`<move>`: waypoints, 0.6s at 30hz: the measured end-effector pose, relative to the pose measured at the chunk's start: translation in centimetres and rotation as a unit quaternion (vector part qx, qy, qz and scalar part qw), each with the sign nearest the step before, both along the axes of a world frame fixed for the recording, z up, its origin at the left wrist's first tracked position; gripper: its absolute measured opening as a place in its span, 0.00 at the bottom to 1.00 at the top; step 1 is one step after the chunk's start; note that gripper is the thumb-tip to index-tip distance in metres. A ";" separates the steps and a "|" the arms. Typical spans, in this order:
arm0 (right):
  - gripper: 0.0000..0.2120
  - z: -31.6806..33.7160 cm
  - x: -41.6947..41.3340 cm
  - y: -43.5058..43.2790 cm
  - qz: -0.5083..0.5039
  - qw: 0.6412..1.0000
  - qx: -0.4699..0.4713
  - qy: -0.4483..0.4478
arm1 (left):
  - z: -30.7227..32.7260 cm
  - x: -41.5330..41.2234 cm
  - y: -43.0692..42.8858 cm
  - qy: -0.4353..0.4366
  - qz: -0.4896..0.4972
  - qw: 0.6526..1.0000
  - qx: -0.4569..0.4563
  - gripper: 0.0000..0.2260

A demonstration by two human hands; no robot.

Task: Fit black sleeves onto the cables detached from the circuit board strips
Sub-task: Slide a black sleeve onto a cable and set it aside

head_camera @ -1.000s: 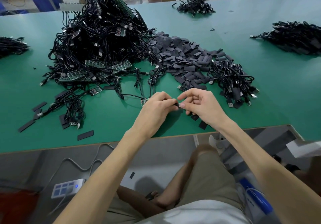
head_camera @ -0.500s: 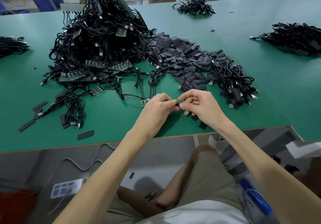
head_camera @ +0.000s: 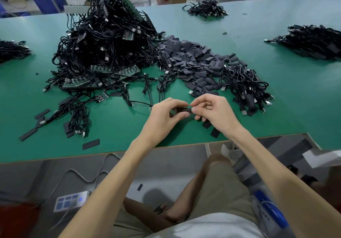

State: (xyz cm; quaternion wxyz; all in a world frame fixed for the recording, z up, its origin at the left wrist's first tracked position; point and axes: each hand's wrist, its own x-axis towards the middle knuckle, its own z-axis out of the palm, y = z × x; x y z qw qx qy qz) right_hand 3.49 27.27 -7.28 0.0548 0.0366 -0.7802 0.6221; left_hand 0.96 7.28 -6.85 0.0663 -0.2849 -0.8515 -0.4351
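Hands are sitting a touch further apart than a second ago, so more of the short black tubular sleeve [head_camera: 181,110] is showing between them. The green-topped workbench [head_camera: 110,132] is carrying a big tangle of black cables and green circuit board strips [head_camera: 103,49] at far left, seemingly kept within reach for pulling the next lead. A grey-black heap of loose flat sleeves [head_camera: 191,62] is lying just right of it, handy to the right hand [head_camera: 214,112]. The left hand [head_camera: 162,117] is curling its fingers round the end of a thin black cable [head_camera: 142,103] that is trailing away leftward over the bench, apparently steadying it at the sleeve's left mouth. The right hand is pinching the sleeve's other end between thumb and forefinger, likely to feed it along the cable, with its remaining fingers bending loosely. The sleeve is hovering just above the bench, near its front edge.
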 end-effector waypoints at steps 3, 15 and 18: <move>0.05 -0.1 0.0 0.1 -0.002 1.000 -0.011 0.000 | -0.1 -0.3 -0.2 -0.102 0.004 0.992 0.072 0.09; 0.05 0.0 0.0 0.1 0.005 1.000 -0.021 -0.008 | 0.0 -0.4 -0.3 -0.186 -0.015 0.974 0.131 0.08; 0.05 0.0 0.0 0.2 0.005 1.000 -0.020 -0.009 | 0.0 -0.4 -0.3 -0.184 -0.016 0.974 0.128 0.08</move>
